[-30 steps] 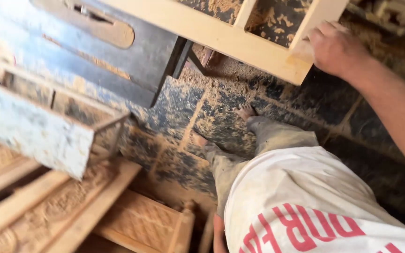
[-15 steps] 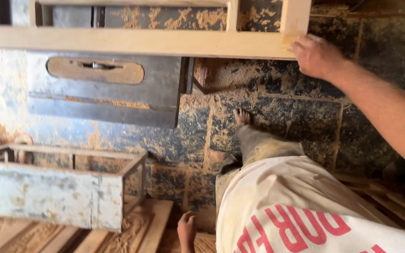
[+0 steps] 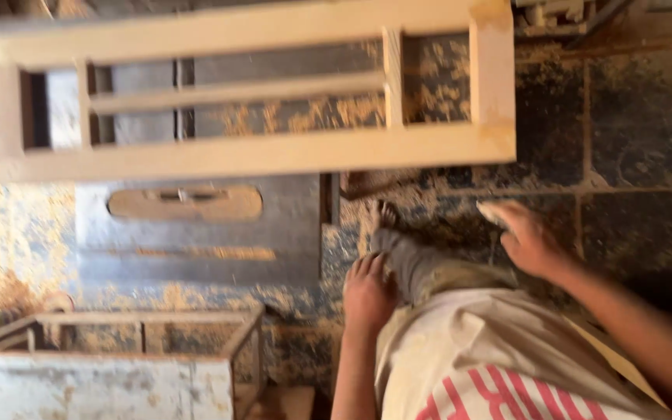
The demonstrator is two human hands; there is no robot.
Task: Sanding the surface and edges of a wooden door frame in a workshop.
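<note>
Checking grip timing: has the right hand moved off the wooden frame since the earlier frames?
Yes. The right hand has let go of the wooden frame corner and now hangs empty below it, over the tiled floor, towards the raised knee.

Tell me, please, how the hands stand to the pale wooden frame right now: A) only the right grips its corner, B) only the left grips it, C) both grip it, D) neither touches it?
D: the right hand and left hand both hang below the wooden frame, apart from it.
</note>
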